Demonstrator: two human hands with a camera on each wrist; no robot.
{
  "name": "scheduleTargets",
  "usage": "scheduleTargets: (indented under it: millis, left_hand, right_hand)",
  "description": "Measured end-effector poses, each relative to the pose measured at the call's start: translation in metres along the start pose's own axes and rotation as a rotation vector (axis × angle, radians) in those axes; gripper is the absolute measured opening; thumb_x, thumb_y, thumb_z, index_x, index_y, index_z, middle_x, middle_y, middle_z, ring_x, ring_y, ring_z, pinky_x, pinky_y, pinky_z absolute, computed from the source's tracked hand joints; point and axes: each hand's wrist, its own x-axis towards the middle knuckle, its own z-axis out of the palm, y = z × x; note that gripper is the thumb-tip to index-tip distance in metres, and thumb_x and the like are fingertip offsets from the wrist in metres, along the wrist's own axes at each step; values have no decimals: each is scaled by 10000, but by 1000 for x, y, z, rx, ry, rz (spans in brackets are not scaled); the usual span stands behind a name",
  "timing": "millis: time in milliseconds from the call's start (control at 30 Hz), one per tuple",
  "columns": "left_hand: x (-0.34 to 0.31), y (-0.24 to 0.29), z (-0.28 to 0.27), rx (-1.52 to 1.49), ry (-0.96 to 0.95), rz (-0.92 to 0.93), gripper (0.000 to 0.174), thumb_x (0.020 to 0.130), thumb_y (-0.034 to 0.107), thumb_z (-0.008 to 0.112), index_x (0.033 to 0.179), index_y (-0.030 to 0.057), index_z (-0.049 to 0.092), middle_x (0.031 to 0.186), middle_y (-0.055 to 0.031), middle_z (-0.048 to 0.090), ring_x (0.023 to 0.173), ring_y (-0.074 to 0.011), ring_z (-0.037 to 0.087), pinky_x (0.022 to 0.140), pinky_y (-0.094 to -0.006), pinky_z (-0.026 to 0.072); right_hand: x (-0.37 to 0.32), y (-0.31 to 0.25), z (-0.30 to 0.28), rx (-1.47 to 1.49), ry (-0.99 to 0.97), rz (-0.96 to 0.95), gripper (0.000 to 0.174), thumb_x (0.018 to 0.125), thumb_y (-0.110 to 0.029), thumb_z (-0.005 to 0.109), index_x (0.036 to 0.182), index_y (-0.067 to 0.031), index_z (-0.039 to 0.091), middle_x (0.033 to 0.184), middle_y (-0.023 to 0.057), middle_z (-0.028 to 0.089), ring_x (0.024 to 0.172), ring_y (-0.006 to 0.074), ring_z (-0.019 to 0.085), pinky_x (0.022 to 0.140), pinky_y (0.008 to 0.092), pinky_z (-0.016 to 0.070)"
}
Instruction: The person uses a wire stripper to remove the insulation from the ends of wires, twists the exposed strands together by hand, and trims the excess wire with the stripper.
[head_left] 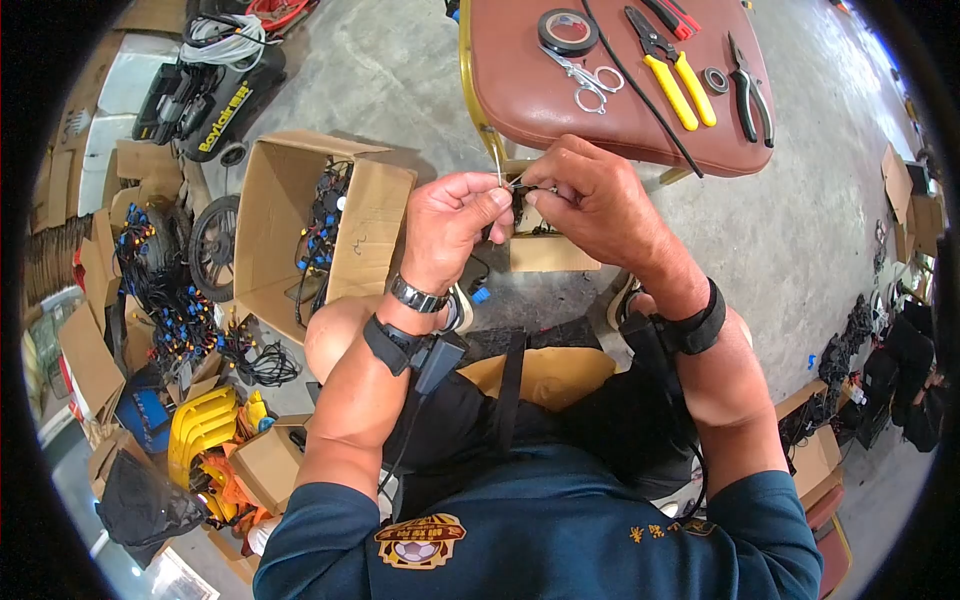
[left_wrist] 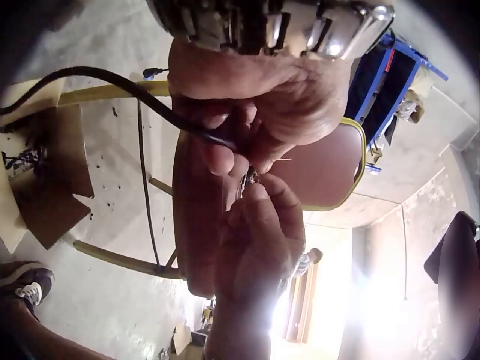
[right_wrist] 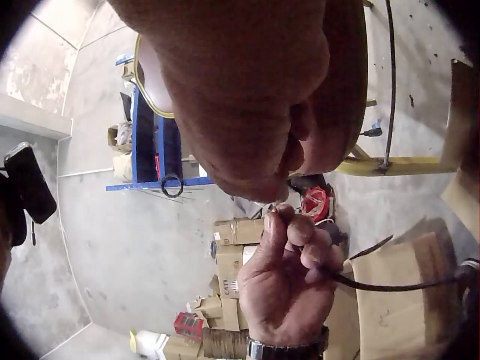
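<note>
In front of the lap, my left hand (head_left: 450, 215) and right hand (head_left: 600, 195) meet fingertip to fingertip. A black cable (left_wrist: 112, 79) runs into the left hand's curled fingers, and thin wires (head_left: 514, 183) show at its end between the two hands. The left thumb and forefinger pinch these wires close to the cable end. From the other side, the right thumb and fingers pinch the wires; the exact spot of that grip is partly covered by the fingers. In the right wrist view the cable (right_wrist: 390, 286) trails out of the left palm.
A brown padded seat (head_left: 520, 115) ahead bears black tape (head_left: 568, 32), scissors (head_left: 585, 85), yellow-handled pliers (head_left: 672, 80), black needle-nose pliers (head_left: 745, 90) and a black cord (head_left: 640, 85). A cardboard box (head_left: 375, 225) with connectors stands at left; a smaller box (head_left: 555, 253) sits below the hands.
</note>
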Motion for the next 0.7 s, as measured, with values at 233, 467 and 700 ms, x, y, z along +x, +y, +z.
scheduleTargets:
  millis: [233,467,700]
  left_hand:
    - [0,0,0,-10,-42,-21,163,891,133,697,1001,16,669,743,-52,674,568,-106,596,489,-196,394]
    - [-1,1,4,107,-29,4,128,899,106,679,979,8,665,731,-48,670,575,-92,595,497,-196,414]
    - [-2,-1,4,131,-50,2,102,900,81,667,956,-4,666,721,-47,660,569,-91,583,510,-204,433]
  right_hand:
    - [0,9,5,-60,38,-118,113,781,14,650,890,-16,646,789,107,588,665,255,596,599,341,481]
    - [2,9,5,-140,62,-171,97,764,12,652,850,-24,625,768,113,574,662,300,598,598,364,486]
    - [1,7,6,-174,50,-98,57,764,-81,614,810,-66,645,767,114,585,701,350,611,625,446,495]
